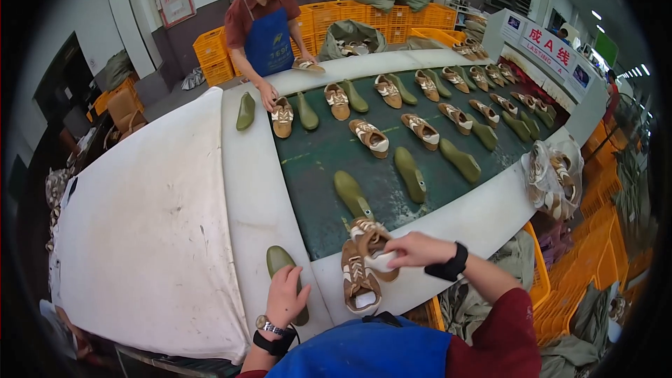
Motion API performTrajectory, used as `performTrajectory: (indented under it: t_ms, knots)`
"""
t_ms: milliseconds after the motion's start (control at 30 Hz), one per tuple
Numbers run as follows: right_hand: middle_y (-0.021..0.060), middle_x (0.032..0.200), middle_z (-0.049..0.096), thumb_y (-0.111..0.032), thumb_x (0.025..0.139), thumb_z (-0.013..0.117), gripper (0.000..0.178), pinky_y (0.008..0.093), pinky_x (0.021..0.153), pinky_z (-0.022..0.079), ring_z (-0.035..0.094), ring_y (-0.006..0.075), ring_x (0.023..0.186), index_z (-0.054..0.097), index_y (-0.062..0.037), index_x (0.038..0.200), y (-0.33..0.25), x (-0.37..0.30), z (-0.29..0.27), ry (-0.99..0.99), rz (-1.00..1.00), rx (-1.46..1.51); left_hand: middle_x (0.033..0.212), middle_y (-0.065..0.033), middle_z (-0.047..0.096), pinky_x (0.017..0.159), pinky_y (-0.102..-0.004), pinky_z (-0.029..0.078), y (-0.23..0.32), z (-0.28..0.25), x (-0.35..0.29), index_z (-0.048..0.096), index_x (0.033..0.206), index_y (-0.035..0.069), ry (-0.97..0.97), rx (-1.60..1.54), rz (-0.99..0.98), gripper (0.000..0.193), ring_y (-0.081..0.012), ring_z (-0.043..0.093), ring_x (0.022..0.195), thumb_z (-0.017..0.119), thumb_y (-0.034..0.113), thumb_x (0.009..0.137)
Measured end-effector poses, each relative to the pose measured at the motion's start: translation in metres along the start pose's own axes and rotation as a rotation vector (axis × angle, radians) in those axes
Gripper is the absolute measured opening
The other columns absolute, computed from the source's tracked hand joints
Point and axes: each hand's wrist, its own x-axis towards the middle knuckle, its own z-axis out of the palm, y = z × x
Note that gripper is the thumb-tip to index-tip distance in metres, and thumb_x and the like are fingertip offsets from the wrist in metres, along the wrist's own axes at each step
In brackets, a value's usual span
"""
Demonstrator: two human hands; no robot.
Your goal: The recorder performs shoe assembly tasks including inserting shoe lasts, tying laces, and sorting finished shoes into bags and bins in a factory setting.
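Note:
My right hand (418,250) is closed on the white heel of a brown and white sneaker (371,232), which is tilted over the inner side of another sneaker (358,281). That second sneaker lies on the white near ledge of the worktable, toe pointing away. My left hand (285,297) rests over a green shoe last (278,257) to the left, thumb apart from the fingers. The hand covers the last's middle; its rounded toe and the opposite end show. Just beyond the sneakers, another green last (352,192) lies on the dark green conveyor belt (311,199).
More sneakers (369,137) and green lasts (410,173) stand in rows along the belt. Across it, a person (264,28) in a blue apron touches a sneaker (282,117). A plastic-wrapped bundle of shoes (554,176) sits right. Orange crates (591,234) line the right side.

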Motion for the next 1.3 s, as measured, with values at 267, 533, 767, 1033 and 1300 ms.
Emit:
performTrajectory:
  t_ms: [267,533,767,1033,1300]
  knots:
    - [0.012,0.079,0.063,-0.028,0.071,0.067,0.035,0.0345,0.064,0.047,0.061,0.0251,0.073,0.061,-0.0045,0.096,0.043,0.089,-0.097,-0.184,0.005,-0.249,0.095,-0.0194,0.052,0.065,-0.0425,0.048,-0.035,0.026,-0.043,0.047,0.121,0.014,-0.209,0.349,-0.518,0.063,-0.0345,0.056,0.085,0.071,0.036,0.066]
    - [0.0119,0.077,0.062,-0.025,0.071,0.066,0.029,0.0331,0.057,0.048,0.061,0.0229,0.064,0.061,-0.0057,0.093,0.071,0.259,-0.088,0.084,0.116,-0.002,0.069,-0.0161,0.062,0.057,-0.0436,0.048,-0.046,0.03,-0.036,0.044,0.124,0.017,-0.239,0.278,-0.699,0.058,-0.0341,0.061,0.063,0.061,0.034,0.072]
    - [0.0156,0.09,0.064,-0.013,0.074,0.06,0.033,0.0378,0.078,0.047,0.06,0.0319,0.086,0.058,-0.0072,0.107,0.129,0.334,0.001,0.501,0.079,-0.074,0.069,-0.0163,0.062,0.057,-0.0439,0.048,-0.046,0.032,-0.039,0.043,0.125,0.018,-0.214,0.272,-0.728,0.06,-0.0343,0.06,0.063,0.061,0.034,0.071]
    - [0.0149,0.089,0.064,-0.014,0.078,0.055,0.029,0.0374,0.075,0.047,0.061,0.0299,0.084,0.059,-0.0062,0.106,0.103,0.229,0.007,0.172,-0.038,0.003,0.071,-0.0158,0.062,0.057,-0.0447,0.047,-0.05,0.032,-0.049,0.043,0.127,0.02,-0.217,0.256,-0.73,0.06,-0.0348,0.06,0.065,0.061,0.035,0.072]
    - [0.0172,0.091,0.063,-0.038,0.075,0.064,0.046,0.043,0.072,0.047,0.06,0.0363,0.081,0.054,-0.0153,0.114,0.042,0.054,0.064,-0.33,-0.019,-0.064,0.071,-0.0164,0.062,0.057,-0.0451,0.046,-0.056,0.03,-0.039,0.041,0.128,0.018,-0.205,0.246,-0.656,0.059,-0.036,0.06,0.065,0.059,0.033,0.074]
